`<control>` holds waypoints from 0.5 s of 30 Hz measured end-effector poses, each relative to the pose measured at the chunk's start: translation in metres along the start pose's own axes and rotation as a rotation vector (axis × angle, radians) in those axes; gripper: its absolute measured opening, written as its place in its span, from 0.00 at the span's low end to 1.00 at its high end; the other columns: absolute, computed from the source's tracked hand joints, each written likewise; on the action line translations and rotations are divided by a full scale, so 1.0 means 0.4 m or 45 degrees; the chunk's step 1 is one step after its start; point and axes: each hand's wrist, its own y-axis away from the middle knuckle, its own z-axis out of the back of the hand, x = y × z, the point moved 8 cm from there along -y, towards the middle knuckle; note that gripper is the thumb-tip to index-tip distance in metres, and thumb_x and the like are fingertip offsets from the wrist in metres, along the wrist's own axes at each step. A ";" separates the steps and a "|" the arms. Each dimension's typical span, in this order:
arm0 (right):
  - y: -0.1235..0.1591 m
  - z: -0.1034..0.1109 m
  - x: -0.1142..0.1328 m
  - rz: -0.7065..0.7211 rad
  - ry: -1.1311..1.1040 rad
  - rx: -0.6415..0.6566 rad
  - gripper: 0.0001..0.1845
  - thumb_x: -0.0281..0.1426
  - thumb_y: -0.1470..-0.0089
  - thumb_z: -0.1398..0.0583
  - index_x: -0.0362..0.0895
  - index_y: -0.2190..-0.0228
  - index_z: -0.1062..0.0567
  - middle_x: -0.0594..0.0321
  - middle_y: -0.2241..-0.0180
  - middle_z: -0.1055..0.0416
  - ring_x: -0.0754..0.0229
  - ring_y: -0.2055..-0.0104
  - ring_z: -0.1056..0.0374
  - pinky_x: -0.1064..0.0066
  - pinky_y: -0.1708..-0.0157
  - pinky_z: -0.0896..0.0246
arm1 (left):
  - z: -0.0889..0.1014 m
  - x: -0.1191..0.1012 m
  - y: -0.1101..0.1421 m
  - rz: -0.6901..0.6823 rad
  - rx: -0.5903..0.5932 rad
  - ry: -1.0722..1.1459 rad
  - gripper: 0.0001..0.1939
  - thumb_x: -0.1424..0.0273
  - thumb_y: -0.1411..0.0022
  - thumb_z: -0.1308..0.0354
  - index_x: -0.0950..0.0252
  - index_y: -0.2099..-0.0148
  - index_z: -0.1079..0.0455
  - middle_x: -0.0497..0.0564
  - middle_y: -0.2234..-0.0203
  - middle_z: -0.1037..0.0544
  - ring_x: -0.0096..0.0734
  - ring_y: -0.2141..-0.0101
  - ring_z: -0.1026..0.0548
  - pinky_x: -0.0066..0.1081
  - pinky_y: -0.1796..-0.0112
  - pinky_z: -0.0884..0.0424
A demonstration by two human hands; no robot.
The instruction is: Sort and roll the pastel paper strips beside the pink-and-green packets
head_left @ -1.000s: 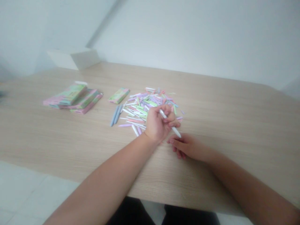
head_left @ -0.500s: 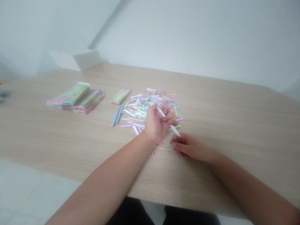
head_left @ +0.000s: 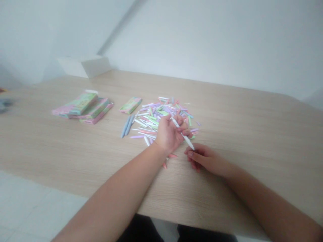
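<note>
My left hand [head_left: 170, 132] is turned palm up over the near side of a pile of pens, its fingers closed round a white pen [head_left: 186, 138]. The pen slants down to the right, its pointed end close to my right hand [head_left: 203, 157]. That right hand is low over the table with fingers curled and thumb against them; whether something small is between them I cannot make out. The loose pile of pastel pens and pen parts [head_left: 151, 118], in white, purple, green and pink, is partly hidden behind my left hand. Pink pieces [head_left: 172, 156] lie near my left wrist.
Two blue-grey pens [head_left: 128, 126] lie side by side left of the pile. Beyond them is a pink-and-green packet [head_left: 131, 105]. Several similar packets [head_left: 84, 107] are stacked farther left on the wooden table [head_left: 242, 124]. A white box [head_left: 84, 66] stands at the back by the wall.
The view has shifted slightly, so everything sits a little lower and to the right. My left hand still holds the white pen, with my right hand still close to its tip.
</note>
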 end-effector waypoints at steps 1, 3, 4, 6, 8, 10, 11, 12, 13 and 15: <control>0.000 0.000 0.002 0.005 0.001 -0.001 0.23 0.53 0.37 0.40 0.46 0.67 0.30 0.69 0.76 0.33 0.64 0.77 0.35 0.71 0.76 0.36 | 0.000 0.001 0.000 0.007 -0.001 -0.003 0.23 0.50 0.32 0.57 0.62 0.71 0.43 0.43 0.81 0.48 0.27 0.80 0.41 0.31 0.70 0.30; 0.001 -0.002 0.004 0.014 0.005 0.011 0.23 0.54 0.38 0.40 0.46 0.67 0.30 0.68 0.75 0.32 0.63 0.76 0.35 0.71 0.76 0.36 | -0.001 0.002 0.000 0.014 -0.001 -0.010 0.21 0.52 0.33 0.57 0.62 0.72 0.44 0.42 0.82 0.50 0.27 0.81 0.43 0.31 0.71 0.31; 0.002 -0.003 0.004 0.015 0.010 0.019 0.23 0.54 0.38 0.40 0.46 0.66 0.29 0.68 0.75 0.33 0.63 0.76 0.35 0.71 0.75 0.35 | -0.001 0.002 0.000 0.017 -0.002 -0.013 0.21 0.53 0.34 0.56 0.62 0.73 0.45 0.42 0.82 0.51 0.26 0.82 0.45 0.31 0.72 0.31; 0.003 -0.005 0.004 0.009 0.016 0.034 0.23 0.54 0.38 0.40 0.46 0.66 0.30 0.68 0.74 0.33 0.64 0.75 0.35 0.71 0.75 0.35 | -0.001 0.001 -0.001 0.026 -0.003 -0.010 0.19 0.55 0.35 0.55 0.62 0.73 0.47 0.41 0.83 0.53 0.25 0.82 0.48 0.30 0.74 0.33; 0.004 -0.005 0.005 0.013 0.014 0.038 0.22 0.54 0.38 0.40 0.46 0.65 0.29 0.67 0.73 0.32 0.63 0.75 0.35 0.70 0.75 0.35 | -0.001 0.002 -0.002 0.039 0.004 0.000 0.18 0.56 0.36 0.55 0.61 0.73 0.46 0.41 0.83 0.53 0.25 0.83 0.49 0.31 0.74 0.33; 0.005 -0.006 0.007 0.025 0.020 0.044 0.21 0.52 0.38 0.40 0.47 0.64 0.29 0.68 0.72 0.33 0.63 0.74 0.34 0.71 0.74 0.35 | -0.001 0.002 -0.005 0.040 0.021 0.000 0.17 0.57 0.37 0.54 0.61 0.73 0.46 0.41 0.83 0.53 0.25 0.83 0.49 0.31 0.74 0.32; 0.005 -0.006 0.008 0.027 0.034 0.048 0.20 0.52 0.38 0.39 0.47 0.63 0.29 0.68 0.73 0.33 0.63 0.74 0.34 0.71 0.74 0.36 | -0.001 0.002 -0.005 0.036 0.028 -0.005 0.16 0.58 0.37 0.54 0.61 0.73 0.45 0.41 0.84 0.53 0.26 0.83 0.49 0.32 0.73 0.32; 0.006 -0.007 0.008 0.022 0.055 0.054 0.20 0.51 0.38 0.39 0.46 0.63 0.29 0.68 0.73 0.34 0.63 0.74 0.35 0.71 0.74 0.36 | -0.002 0.002 -0.005 0.033 0.033 -0.010 0.16 0.58 0.37 0.54 0.61 0.73 0.45 0.41 0.84 0.53 0.26 0.82 0.48 0.32 0.73 0.32; 0.006 -0.008 0.007 0.009 0.080 0.062 0.19 0.49 0.37 0.39 0.46 0.62 0.28 0.69 0.74 0.34 0.63 0.74 0.35 0.71 0.74 0.36 | -0.004 0.002 -0.004 0.027 0.036 -0.009 0.15 0.58 0.37 0.54 0.61 0.73 0.46 0.41 0.83 0.53 0.26 0.82 0.48 0.32 0.73 0.32; 0.009 -0.013 0.005 -0.021 0.140 0.084 0.17 0.47 0.36 0.40 0.46 0.61 0.28 0.69 0.75 0.34 0.63 0.74 0.36 0.71 0.74 0.38 | -0.012 0.002 0.001 0.008 0.039 0.024 0.15 0.59 0.37 0.54 0.61 0.73 0.46 0.41 0.83 0.54 0.26 0.82 0.48 0.31 0.73 0.32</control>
